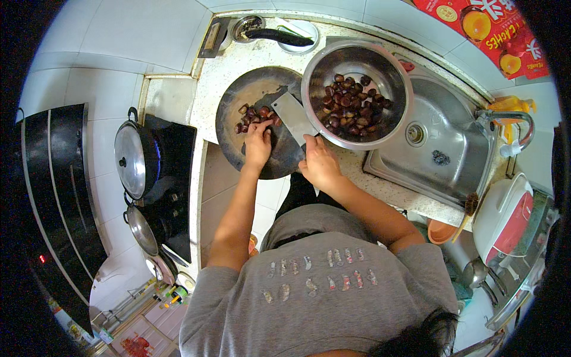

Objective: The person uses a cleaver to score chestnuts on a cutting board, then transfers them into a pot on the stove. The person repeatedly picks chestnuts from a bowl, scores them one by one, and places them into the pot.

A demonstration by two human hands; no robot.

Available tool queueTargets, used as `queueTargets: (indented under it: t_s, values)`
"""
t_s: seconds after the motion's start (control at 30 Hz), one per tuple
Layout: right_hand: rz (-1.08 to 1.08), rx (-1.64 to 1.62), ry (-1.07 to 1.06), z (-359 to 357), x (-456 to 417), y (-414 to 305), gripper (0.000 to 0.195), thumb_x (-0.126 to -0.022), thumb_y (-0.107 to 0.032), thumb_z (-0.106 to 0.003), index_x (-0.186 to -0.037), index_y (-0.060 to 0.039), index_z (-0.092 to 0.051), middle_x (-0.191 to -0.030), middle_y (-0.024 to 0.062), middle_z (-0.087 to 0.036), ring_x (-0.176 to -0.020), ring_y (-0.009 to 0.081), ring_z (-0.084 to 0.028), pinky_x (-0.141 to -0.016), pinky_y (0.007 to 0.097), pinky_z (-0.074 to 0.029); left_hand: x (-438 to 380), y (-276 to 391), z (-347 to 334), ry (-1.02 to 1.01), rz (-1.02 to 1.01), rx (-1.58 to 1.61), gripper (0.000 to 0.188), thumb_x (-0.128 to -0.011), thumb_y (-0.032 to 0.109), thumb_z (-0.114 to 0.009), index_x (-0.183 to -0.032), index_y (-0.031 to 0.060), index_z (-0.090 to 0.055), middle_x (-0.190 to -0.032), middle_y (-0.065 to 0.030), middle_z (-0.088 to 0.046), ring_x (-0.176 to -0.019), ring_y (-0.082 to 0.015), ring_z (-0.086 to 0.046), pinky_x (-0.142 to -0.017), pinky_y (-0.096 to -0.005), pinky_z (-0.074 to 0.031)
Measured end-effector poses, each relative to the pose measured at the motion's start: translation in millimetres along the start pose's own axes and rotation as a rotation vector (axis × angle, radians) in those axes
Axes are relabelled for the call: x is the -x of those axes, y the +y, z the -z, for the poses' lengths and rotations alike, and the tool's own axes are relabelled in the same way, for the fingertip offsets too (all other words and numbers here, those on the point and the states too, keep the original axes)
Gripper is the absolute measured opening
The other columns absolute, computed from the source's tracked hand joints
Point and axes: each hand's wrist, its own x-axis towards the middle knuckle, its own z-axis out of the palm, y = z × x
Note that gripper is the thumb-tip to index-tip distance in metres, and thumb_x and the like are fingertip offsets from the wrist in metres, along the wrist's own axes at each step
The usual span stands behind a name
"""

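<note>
A round, dark-stained cutting board (233,147) lies before me with a small pile of brown chestnuts (250,117) on it. At the near side of that pile, the fingers of my left hand (258,143) touch the chestnuts; whether they pinch one is hidden. My right hand (322,164) grips the dark handle of a cleaver (292,117). Its broad blade lies over the right part of the board, its far end close to the chestnuts. Just right of the blade stands a large stainless steel bowl (379,62) with many more chestnuts (352,105) in it.
A steel sink (446,111) with a faucet (513,117) is on the right. Behind the board are a plate (298,48) bearing a dark, long vegetable and a small metal bowl (247,27). On the left stove (176,178), a lidded pot (131,160) stands over a blue flame.
</note>
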Motion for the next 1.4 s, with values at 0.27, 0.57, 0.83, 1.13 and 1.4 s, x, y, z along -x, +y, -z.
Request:
queueTargets:
  t_s: [0.27,0.57,0.83,1.13,1.4]
  values:
    - [-0.044,-0.457,0.105,18.7,29.4,27.3,0.051,-0.083,-0.016,-0.066,-0.129,-0.0037,-0.050,-0.114,0.0227,-0.062,-0.102,0.0388,-0.063,-0.089,0.0442,-0.050,3.2,10.1,5.6,-0.148,-0.094,0.096,0.021,-0.087,0.001,-0.064,-0.107,0.0072,-0.070,-0.101,-0.0171,-0.063,-0.100,-0.0362,-0.062,-0.087,-0.0416,-0.049]
    - [-0.307,-1.059,-0.039,37.3,48.0,22.4,0.043,-0.092,-0.008,-0.062,-0.134,-0.0007,-0.053,-0.086,0.0058,-0.062,-0.055,0.0095,-0.053,-0.049,0.0258,-0.043,-1.5,10.5,-8.8,0.068,-0.130,-0.020,0.024,-0.083,0.006,-0.073,-0.107,0.0058,-0.070,-0.092,-0.0115,-0.068,-0.093,-0.0299,-0.063,-0.086,-0.0371,-0.050]
    - [-0.169,-1.017,-0.096,27.5,51.2,24.6,0.037,-0.096,-0.007,-0.053,-0.132,0.0010,-0.049,-0.094,0.0063,-0.067,-0.061,0.0099,-0.058,-0.048,0.0241,-0.044,61.8,-27.5,-13.5,0.233,0.302,0.376,0.022,-0.080,0.009,-0.081,-0.096,-0.0002,-0.069,-0.086,-0.0081,-0.065,-0.075,-0.0156,-0.063,-0.070,-0.0302,-0.053]
    - [0.011,-0.548,-0.169,1.1,21.0,-11.4,0.032,-0.097,-0.018,-0.059,-0.127,-0.0058,-0.060,-0.077,-0.0017,-0.056,-0.059,0.0056,-0.047,-0.053,0.0236,-0.037,94.2,-30.0,-15.0,0.289,0.245,0.418,0.026,-0.077,0.005,-0.082,-0.100,-0.0015,-0.070,-0.092,-0.0108,-0.063,-0.071,-0.0166,-0.064,-0.065,-0.0284,-0.054]
    - [0.063,-0.458,-0.256,-19.7,-7.7,-49.7,0.032,-0.096,-0.014,-0.060,-0.125,-0.0024,-0.060,-0.095,0.0077,-0.070,-0.069,0.0126,-0.059,-0.065,0.0285,-0.049,99.4,-24.3,-10.8,0.318,0.214,0.442,0.025,-0.077,0.001,-0.079,-0.098,-0.0011,-0.066,-0.086,-0.0106,-0.060,-0.068,-0.0186,-0.062,-0.062,-0.0299,-0.052]
